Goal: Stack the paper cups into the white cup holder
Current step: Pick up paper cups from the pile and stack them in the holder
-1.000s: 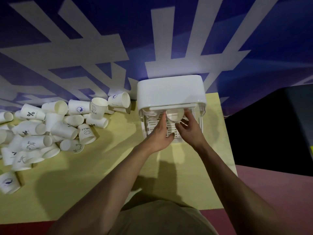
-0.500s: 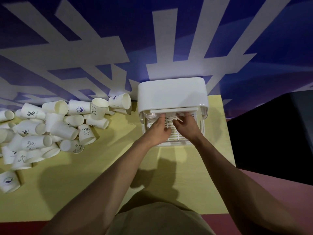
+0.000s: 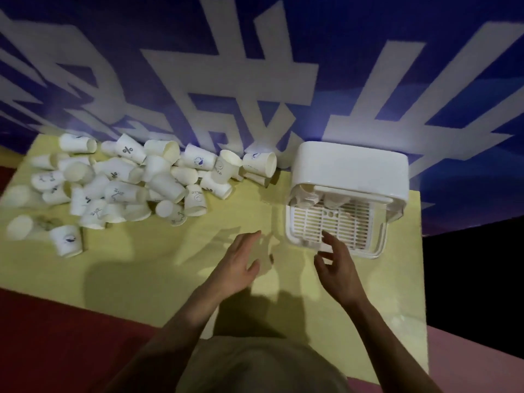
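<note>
The white cup holder [image 3: 351, 168] stands at the right of the yellow table [image 3: 136, 273], with a slotted drip tray [image 3: 331, 222] at its front. Cup bottoms [image 3: 334, 200] show under its top housing. A heap of white paper cups [image 3: 136, 182] lies on the table's left half. My left hand [image 3: 238, 265] hovers above the table, fingers spread and empty, left of the holder. My right hand [image 3: 337, 265] is just in front of the tray's near edge, fingers loosely bent, holding nothing.
One cup [image 3: 66, 241] lies apart near the table's left front. A blue wall with large white characters [image 3: 226, 80] rises right behind the table. The table's right edge [image 3: 422, 279] meets a dark drop; red floor [image 3: 56, 336] lies in front.
Both hands have pulled back out of the holder toward me and now hold nothing. The cup they pushed up stays in the holder. The view has swung left.
</note>
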A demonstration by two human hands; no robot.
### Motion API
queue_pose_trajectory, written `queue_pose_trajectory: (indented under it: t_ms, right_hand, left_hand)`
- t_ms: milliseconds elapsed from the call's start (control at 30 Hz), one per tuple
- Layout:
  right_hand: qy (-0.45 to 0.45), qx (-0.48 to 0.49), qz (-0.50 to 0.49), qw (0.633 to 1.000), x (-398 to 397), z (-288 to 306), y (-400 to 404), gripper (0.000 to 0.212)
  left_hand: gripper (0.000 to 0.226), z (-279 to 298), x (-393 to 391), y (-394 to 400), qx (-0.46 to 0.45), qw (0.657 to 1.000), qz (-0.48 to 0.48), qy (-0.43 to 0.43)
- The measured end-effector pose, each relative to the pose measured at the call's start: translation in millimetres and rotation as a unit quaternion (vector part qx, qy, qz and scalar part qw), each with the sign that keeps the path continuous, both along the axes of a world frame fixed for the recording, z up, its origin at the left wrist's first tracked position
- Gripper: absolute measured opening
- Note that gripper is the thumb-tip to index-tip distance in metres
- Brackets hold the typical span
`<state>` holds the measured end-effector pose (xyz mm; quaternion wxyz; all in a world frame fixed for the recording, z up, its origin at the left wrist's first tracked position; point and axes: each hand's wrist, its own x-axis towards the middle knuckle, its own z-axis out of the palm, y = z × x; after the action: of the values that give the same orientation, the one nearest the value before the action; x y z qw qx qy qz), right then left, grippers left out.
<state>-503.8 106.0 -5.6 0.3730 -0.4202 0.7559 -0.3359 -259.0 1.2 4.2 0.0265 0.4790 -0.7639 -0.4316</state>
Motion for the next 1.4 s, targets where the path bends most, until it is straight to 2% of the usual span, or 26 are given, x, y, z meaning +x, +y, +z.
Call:
queue_pose_trajectory:
  t_ms: [133, 233, 333, 433, 667, 933, 1100, 1233, 1400]
  right_hand:
    - [0.035, -0.003, 0.116, 0.993, 55.4, -2.7, 3.2, 0.051]
    - [0.074, -0.017, 0.181, 0.981, 96.8, -7.1, -0.5, 0.044]
    - [0.093, -0.011, 0.201, 0.975, 138.8, -9.5, -7.2, 0.041]
    - [0.093, 0.005, 0.197, 0.976, 181.1, -11.1, -17.0, 0.039]
    - [0.106, 0.011, 0.214, 0.971, 253.2, -18.8, -38.9, 0.041]
    - [0.212, 0.006, 0.251, 0.944, 291.6, -3.8, -97.5, 0.057]
    - [0.281, -0.028, 0.301, 0.911, 316.6, 12.0, -179.9, 0.064]
    - [0.341, -0.043, 0.347, 0.872, 343.9, 10.1, -259.7, 0.072]
    - [0.355, -0.024, 0.378, 0.855, 391.8, 4.4, -330.2, 0.084]
  left_hand:
    - [0.063, -9.6, 103.2, -4.9, -0.05, 0.992, 0.102, -0.048]
    - [0.06, -16.4, 183.3, -22.5, -0.099, 0.973, 0.177, -0.105]
    - [0.06, -18.4, 258.5, -51.1, -0.142, 0.942, 0.262, -0.156]
    - [0.069, -23.5, 324.8, -80.6, -0.137, 0.913, 0.326, -0.203]
    - [0.083, -31.6, 394.2, -149.4, -0.079, 0.904, 0.336, -0.252]
    - [0.088, -78.0, 429.0, -196.9, 0.012, 0.904, 0.33, -0.27]
    - [0.07, -94.3, 439.4, -187.9, -0.002, 0.91, 0.36, -0.207]
    - [0.055, -90.9, 446.0, -170.4, -0.057, 0.925, 0.36, -0.105]
    - [0.063, -70.8, 438.0, -139.3, -0.039, 0.929, 0.367, -0.02]
